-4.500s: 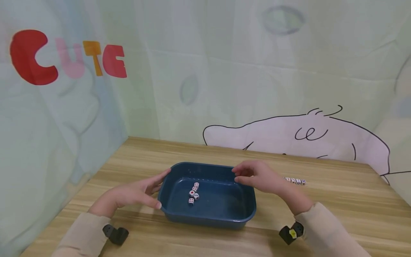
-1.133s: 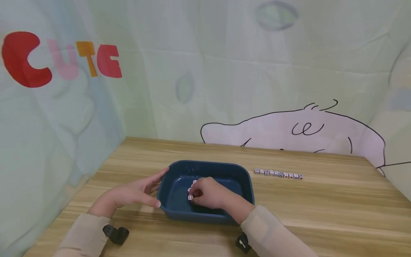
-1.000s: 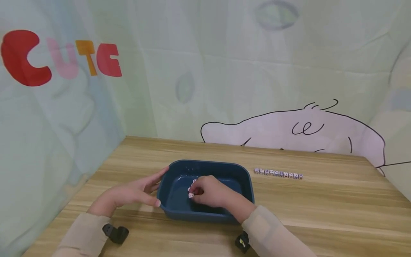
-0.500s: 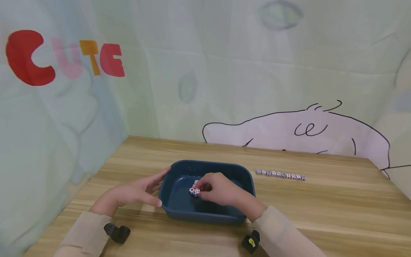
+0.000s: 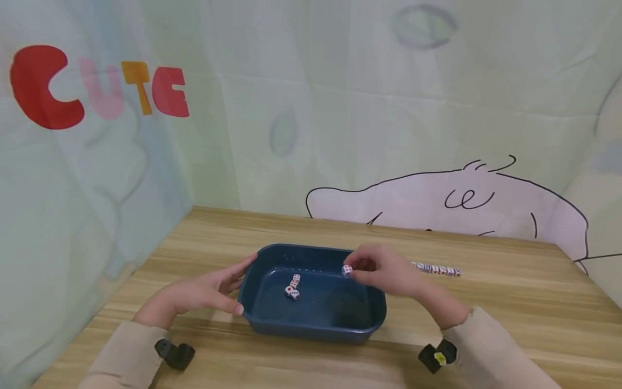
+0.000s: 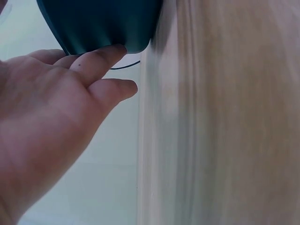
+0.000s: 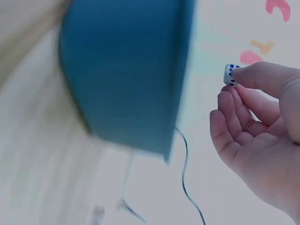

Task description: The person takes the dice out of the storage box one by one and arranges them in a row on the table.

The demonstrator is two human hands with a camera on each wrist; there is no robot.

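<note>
In the head view my right hand (image 5: 386, 270) pinches a white die (image 5: 347, 270) between thumb and fingertips, over the right back part of a dark blue rectangular tub (image 5: 311, 326). The right wrist view shows the same die (image 7: 230, 75) with blue dots, raised above the tub's rim. Several more dice (image 5: 294, 283) with red or blue dots lie clustered on the tub floor, left of its middle. My left hand (image 5: 206, 292) rests against the tub's left end, thumb and fingers spread along it. The left wrist view has its fingertips touching the outer wall (image 6: 103, 26).
On the wooden table (image 5: 505, 313), right of the tub, runs a straight row of dice (image 5: 442, 270), its left end hidden behind my right hand. A printed curtain (image 5: 340, 108) hangs along the table's back and left edges.
My right hand has lifted one die from the cluster and moved right and back with it, toward the tub's far right rim. The left hand stays at the tub's left end.
</note>
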